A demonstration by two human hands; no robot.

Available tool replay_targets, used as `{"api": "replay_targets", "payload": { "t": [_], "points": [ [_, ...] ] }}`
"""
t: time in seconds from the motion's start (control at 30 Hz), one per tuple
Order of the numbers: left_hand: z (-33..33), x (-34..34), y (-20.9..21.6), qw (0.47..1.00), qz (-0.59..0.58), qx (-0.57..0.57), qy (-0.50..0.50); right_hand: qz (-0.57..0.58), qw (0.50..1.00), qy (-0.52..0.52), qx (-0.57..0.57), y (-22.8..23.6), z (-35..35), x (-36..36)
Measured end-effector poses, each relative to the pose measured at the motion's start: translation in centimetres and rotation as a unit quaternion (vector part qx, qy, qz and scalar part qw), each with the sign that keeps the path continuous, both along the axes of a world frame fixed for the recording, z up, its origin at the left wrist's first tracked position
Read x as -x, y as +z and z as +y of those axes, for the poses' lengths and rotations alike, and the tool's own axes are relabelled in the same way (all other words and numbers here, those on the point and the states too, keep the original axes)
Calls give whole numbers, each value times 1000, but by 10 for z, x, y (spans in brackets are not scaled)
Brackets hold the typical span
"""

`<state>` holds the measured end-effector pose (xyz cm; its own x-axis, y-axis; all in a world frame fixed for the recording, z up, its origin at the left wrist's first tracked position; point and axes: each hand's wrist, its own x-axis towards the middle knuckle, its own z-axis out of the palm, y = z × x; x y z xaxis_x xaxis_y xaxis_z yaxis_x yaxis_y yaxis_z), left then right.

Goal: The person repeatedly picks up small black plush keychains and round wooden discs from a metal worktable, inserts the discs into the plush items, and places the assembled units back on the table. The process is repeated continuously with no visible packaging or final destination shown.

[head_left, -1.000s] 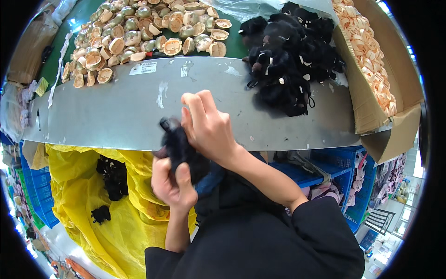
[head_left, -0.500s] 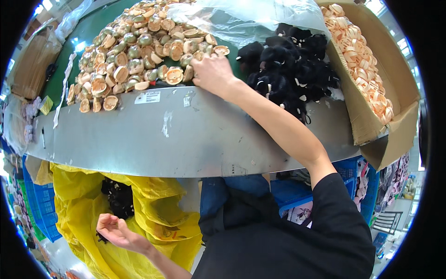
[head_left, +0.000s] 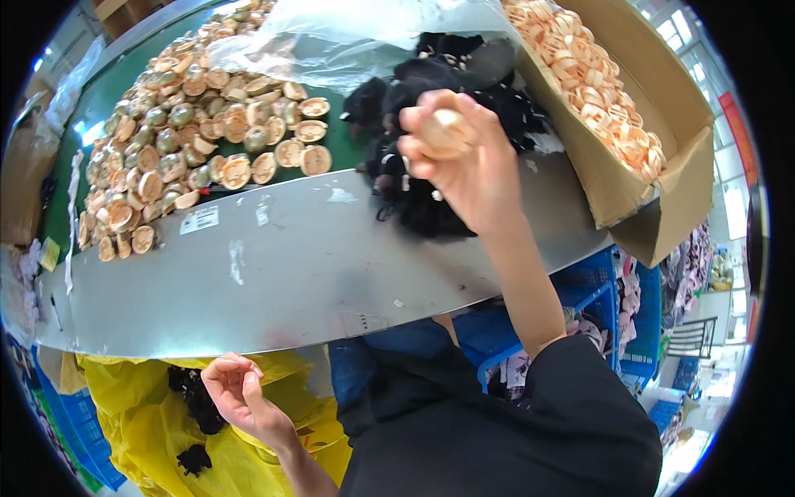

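Note:
My right hand (head_left: pixel 468 153) is raised over the right part of the table, its fingers closed round a peach half-round shell (head_left: pixel 448 132); motion blurs both a little. Beneath and behind it lie black plush pieces (head_left: pixel 389 178) with small white bits. To the left spreads a big heap of similar half-round shells (head_left: pixel 178 141), some peach inside and some shiny grey-green outside. My left hand (head_left: pixel 248 398) hovers below the table's front edge, above a yellow plastic bag (head_left: pixel 141 406). Its fingers are loosely curled, thumb apart, and nothing shows in it. Black plush pieces (head_left: pixel 195 460) lie in the bag.
A cardboard box (head_left: pixel 633 203) full of peach curved strips (head_left: pixel 592 91) stands at the right. Clear plastic sheeting (head_left: pixel 331 37) covers part of the table's far side. Blue crates (head_left: pixel 592 286) with printed fabric sit under the table at right. The metal table edge (head_left: pixel 273 315) curves before me.
My right hand has left the shell heap and moved right, now lifted with a shell in it. My left hand has risen toward the table edge. The whole view has shifted.

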<state>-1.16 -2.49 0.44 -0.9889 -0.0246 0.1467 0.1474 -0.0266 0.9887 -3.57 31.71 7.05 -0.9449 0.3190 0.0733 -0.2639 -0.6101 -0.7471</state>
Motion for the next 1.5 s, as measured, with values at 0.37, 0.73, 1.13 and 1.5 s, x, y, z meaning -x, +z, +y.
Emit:
{"api": "replay_targets", "payload": {
  "t": [0.37,0.73,1.13,1.5],
  "points": [
    [68,-7,-2,988,-47,28,-143,-259,798,-362,-406,-72,35,-147],
    [248,15,-28,729,461,416,-287,-23,934,-142,328,-78,51,-169],
    [126,-3,23,896,-241,-169,-334,-65,987,-131,-62,-74,-18,-156],
    [65,-14,13,903,-259,-234,-249,-56,956,30,-287,-64,-104,-99]
  ]
}}
